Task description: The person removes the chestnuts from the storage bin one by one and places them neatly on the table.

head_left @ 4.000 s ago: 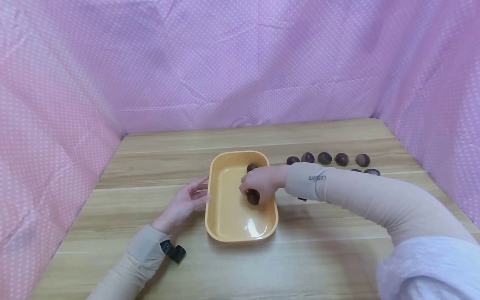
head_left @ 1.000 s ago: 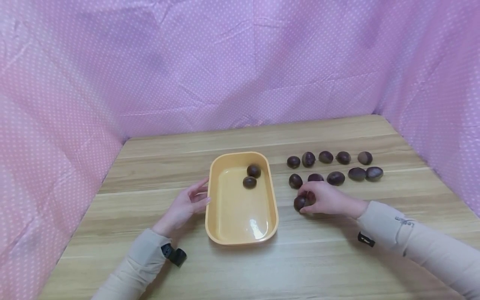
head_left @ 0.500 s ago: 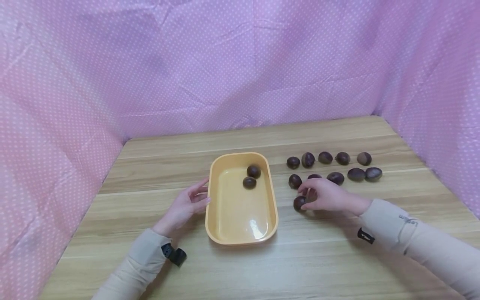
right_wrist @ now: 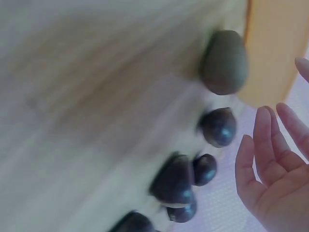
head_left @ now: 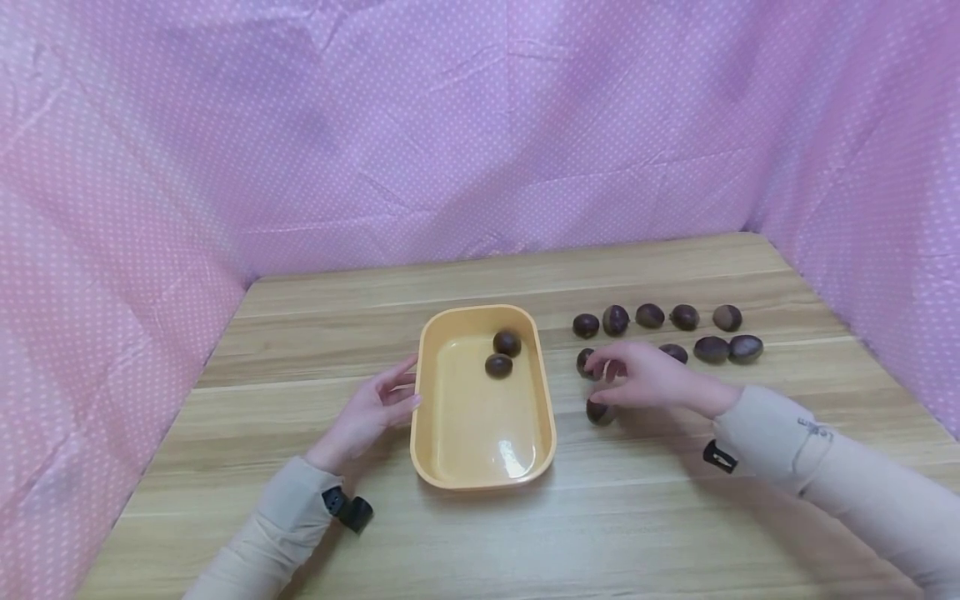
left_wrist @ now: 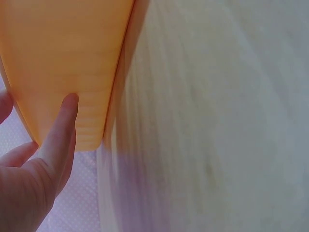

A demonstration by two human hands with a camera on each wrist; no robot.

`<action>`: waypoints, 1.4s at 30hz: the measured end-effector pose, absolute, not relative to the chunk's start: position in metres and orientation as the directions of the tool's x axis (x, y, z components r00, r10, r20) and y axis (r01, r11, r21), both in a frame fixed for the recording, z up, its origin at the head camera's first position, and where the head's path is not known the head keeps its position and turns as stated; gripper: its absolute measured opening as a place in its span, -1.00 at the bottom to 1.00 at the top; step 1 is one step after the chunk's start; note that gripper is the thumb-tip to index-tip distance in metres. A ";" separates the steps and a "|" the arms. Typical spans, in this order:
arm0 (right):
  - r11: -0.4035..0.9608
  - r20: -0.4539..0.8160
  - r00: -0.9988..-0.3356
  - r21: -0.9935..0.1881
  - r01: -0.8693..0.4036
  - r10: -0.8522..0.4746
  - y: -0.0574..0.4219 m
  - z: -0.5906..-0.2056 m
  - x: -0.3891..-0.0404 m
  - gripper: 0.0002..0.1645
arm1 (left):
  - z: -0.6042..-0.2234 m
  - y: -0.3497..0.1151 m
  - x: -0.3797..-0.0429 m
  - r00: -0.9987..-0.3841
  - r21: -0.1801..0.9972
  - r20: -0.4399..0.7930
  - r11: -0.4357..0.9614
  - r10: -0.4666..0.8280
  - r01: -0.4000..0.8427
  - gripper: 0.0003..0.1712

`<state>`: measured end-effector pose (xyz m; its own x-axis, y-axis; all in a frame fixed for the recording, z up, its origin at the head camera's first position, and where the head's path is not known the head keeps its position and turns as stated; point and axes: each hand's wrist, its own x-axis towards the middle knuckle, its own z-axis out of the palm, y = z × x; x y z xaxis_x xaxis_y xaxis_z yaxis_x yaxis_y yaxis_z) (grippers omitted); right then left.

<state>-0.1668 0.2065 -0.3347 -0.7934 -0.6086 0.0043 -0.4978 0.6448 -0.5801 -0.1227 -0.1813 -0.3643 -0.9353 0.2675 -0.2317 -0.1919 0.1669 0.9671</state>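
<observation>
My left hand (head_left: 372,414) touches the left side of a yellow plastic box (head_left: 413,433) with its fingers fairly straight. In the left wrist view, one fingertip meets the box wall. Two chestnuts (head_left: 498,365) lie inside near the far right corner. My right hand (head_left: 651,377) hovers right of the box, fingers spread, holding nothing. Just below its thumb a chestnut (head_left: 597,412) rests on the table. Another chestnut (head_left: 585,362) sits by its fingertips, and the hand covers part of that row. The right wrist view shows the fingers apart from the chestnuts (right_wrist: 226,63).
Beyond the right hand, several chestnuts (head_left: 649,316) form a back row on the wooden table (head_left: 315,333). More chestnuts (head_left: 745,349) continue the row in front, two of them side by side at its right end. A pink dotted cloth (head_left: 420,125) surrounds the table.
My right hand was inside the box with a chestnut four seconds ago. It then pinched the nearest chestnut on the table, let go, and has shifted slightly away. The left hand stays at the box.
</observation>
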 end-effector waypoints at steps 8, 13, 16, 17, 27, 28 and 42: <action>0.595 0.039 -0.757 -0.593 -0.543 -0.652 0.188 -0.310 -0.178 -0.60 | -0.363 -0.182 -0.121 -0.932 0.969 -0.227 0.158 0.283 -0.189 -0.21; 0.561 0.070 -0.737 -0.601 -0.569 -0.672 0.173 -0.292 -0.185 -0.59 | -0.363 -0.181 -0.122 -0.932 0.968 -0.231 0.162 0.280 -0.192 -0.21; 0.537 0.098 -0.719 -0.599 -0.595 -0.688 0.163 -0.284 -0.190 -0.60 | -0.364 -0.181 -0.123 -0.933 0.969 -0.229 0.160 0.279 -0.190 -0.20; 0.535 0.104 -0.716 -0.593 -0.602 -0.690 0.159 -0.282 -0.192 -0.60 | -0.364 -0.181 -0.123 -0.933 0.968 -0.228 0.165 0.278 -0.187 -0.20; 0.502 0.098 -0.664 -0.576 -0.645 -0.741 0.128 -0.264 -0.206 -0.59 | -0.367 -0.182 -0.123 -0.935 0.968 -0.230 0.163 0.270 -0.191 -0.21; 0.499 0.096 -0.657 -0.572 -0.651 -0.748 0.125 -0.263 -0.208 -0.60 | -0.367 -0.182 -0.123 -0.935 0.969 -0.228 0.159 0.272 -0.190 -0.21; 0.547 -0.079 -0.581 -0.460 -0.699 -0.810 0.080 -0.248 -0.234 -0.54 | -0.366 -0.183 -0.125 -0.931 0.965 -0.241 0.170 0.276 -0.200 -0.21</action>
